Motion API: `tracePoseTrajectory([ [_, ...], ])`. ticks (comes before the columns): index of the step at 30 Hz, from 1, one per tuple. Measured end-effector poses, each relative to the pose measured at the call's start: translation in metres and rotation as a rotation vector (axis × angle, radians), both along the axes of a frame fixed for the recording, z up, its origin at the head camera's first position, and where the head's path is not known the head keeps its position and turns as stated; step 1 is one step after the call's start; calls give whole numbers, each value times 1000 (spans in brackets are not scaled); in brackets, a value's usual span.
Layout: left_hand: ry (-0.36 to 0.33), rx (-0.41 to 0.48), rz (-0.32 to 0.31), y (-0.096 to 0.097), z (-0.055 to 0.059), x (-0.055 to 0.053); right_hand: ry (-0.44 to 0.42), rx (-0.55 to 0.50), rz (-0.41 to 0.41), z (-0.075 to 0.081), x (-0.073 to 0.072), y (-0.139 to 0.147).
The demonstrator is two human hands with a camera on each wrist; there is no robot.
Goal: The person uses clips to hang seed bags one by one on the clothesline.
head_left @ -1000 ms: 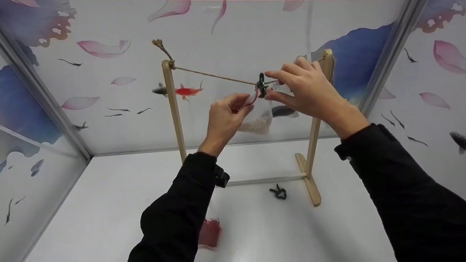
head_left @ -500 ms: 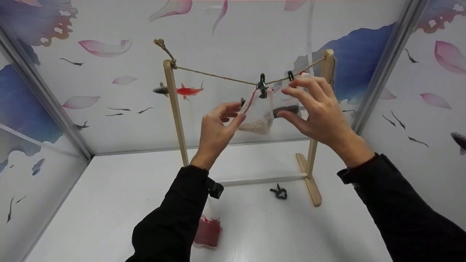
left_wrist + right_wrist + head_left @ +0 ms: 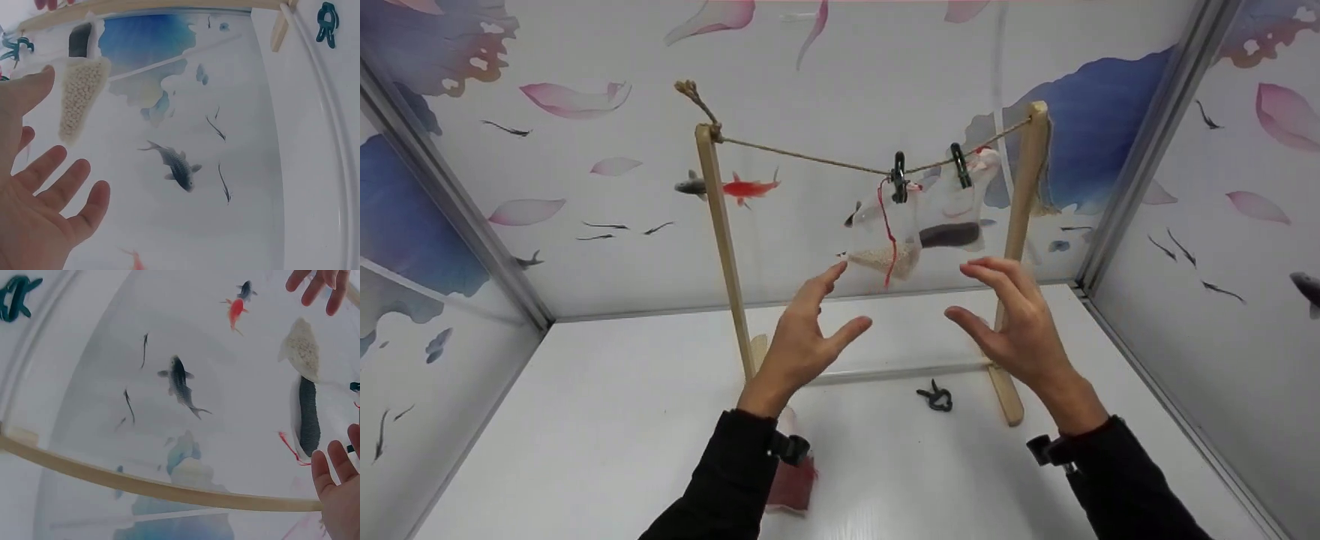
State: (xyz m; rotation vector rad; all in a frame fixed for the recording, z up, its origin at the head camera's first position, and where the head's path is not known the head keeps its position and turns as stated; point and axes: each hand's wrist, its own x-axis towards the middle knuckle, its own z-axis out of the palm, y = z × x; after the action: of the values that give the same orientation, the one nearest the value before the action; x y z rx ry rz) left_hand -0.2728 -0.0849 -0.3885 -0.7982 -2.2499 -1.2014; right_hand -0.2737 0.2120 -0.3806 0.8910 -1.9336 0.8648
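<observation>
A gauzy white bag with pale grains (image 3: pixel 906 262) hangs from the rope (image 3: pixel 802 156), held by a dark green clip (image 3: pixel 899 180); its red drawstring dangles down the front. To its right a second clip (image 3: pixel 961 166) holds a bag with dark contents (image 3: pixel 951 235). Below and left of the grain bag is my left hand (image 3: pixel 799 341), fingers spread and holding nothing. My right hand (image 3: pixel 1024 326) hovers below the dark bag near the right post, fingers relaxed, also without anything in it. In the left wrist view the grain bag (image 3: pixel 81 95) appears beyond the thumb.
The rope sags between two wooden posts (image 3: pixel 723 247) of a stand on the white table (image 3: pixel 585 420). A loose green clip (image 3: pixel 936 399) lies near the stand's right foot (image 3: pixel 1006 397). A red-filled bag (image 3: pixel 791 489) lies in front, partly behind my left forearm. Printed walls enclose the table.
My left hand has let go of the grain bag's red drawstring, which now hangs free. Both hands have moved down from the clip and rope, uncovering the dark bag and second clip.
</observation>
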Motion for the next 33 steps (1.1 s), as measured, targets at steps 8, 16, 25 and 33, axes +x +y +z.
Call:
tracePoseTrajectory([
  [8,-5,-47,-52,7,-45,12,-372,-71,-64,-65,6,-1],
  [16,-194,-22,-64,11,-83,24,-629,-52,-99,-106,10,-7],
  [25,-261,66,-78,19,-116,33,-789,41,-209,-134,11,-11],
  [33,-219,-118,-47,26,-139,43,-813,231,-278,-142,9,-20],
])
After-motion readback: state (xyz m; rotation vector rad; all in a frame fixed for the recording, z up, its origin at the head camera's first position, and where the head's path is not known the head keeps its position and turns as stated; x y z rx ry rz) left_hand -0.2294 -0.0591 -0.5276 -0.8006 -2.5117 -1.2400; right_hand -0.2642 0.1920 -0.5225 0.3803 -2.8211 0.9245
